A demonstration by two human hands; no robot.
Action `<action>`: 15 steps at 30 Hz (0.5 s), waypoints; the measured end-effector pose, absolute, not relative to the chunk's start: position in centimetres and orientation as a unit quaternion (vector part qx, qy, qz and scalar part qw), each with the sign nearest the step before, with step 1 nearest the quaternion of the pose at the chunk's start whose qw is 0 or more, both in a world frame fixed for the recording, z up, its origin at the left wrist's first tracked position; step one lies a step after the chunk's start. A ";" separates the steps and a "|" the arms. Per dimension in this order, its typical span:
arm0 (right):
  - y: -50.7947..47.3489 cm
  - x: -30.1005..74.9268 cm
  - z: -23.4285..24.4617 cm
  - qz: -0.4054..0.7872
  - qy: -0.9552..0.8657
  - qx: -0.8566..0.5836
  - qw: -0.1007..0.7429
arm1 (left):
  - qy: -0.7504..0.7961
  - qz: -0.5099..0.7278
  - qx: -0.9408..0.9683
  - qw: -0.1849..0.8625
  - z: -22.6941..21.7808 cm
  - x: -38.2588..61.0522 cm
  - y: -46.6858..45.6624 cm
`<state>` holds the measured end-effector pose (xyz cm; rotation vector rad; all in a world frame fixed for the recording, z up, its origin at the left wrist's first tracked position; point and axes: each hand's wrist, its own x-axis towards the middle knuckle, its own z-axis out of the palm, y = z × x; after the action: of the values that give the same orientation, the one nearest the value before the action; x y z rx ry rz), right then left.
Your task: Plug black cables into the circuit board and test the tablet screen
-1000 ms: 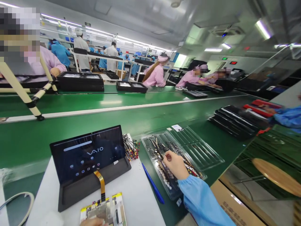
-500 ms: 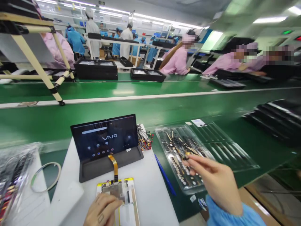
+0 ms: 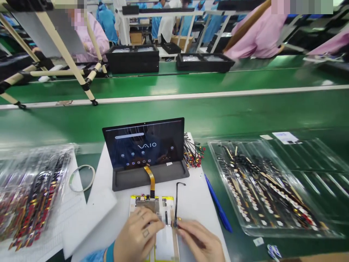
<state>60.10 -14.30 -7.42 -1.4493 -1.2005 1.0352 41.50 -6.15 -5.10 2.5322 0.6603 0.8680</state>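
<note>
My right hand [image 3: 203, 238] pinches a thin black cable [image 3: 177, 202] with a gold-coloured part at its lower end. The cable stands up over the right edge of a flat white electronic assembly [image 3: 167, 242] with yellow tape and a circuit board at its top. Over the board's lower part lies my left hand [image 3: 140, 233], thumb and fingers drawn together near the cable's lower end; whatever is between them is hidden. An orange ribbon cable [image 3: 150, 178] joins the assembly to a lit tablet screen [image 3: 145, 145] leaning in a dark grey stand [image 3: 152, 178].
To the right, a clear plastic tray [image 3: 242, 231] holds many black strips, beside a blue pen-like tool [image 3: 218, 203]. Red-tipped cables [image 3: 194, 153] lie behind the stand. At left are a tape ring [image 3: 81, 178] and more bagged cables [image 3: 40, 196]. People sit across the green bench [image 3: 191, 109].
My right hand has come left from above the tray to the assembly, bringing the black cable. My left hand stays on the board. The view has tilted down and shifted.
</note>
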 end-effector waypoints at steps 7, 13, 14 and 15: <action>-12.7 59.5 -6.4 0.319 -0.564 -0.588 0.484 | 0.248 0.285 0.900 0.217 -4.9 41.7 -6.3; -13.2 59.6 -6.8 0.329 -0.562 -0.600 0.465 | 0.249 0.278 0.902 0.216 -4.8 41.6 -6.3; -13.2 59.6 -6.8 0.328 -0.562 -0.599 0.466 | 0.248 0.277 0.902 0.218 -4.8 41.6 -6.3; -13.1 59.6 -6.7 0.328 -0.563 -0.599 0.466 | 0.249 0.277 0.901 0.221 -4.8 41.6 -6.3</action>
<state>59.55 -13.13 -6.71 -1.4713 -1.3812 0.8046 41.60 -6.30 -4.80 2.4918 0.6883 0.7667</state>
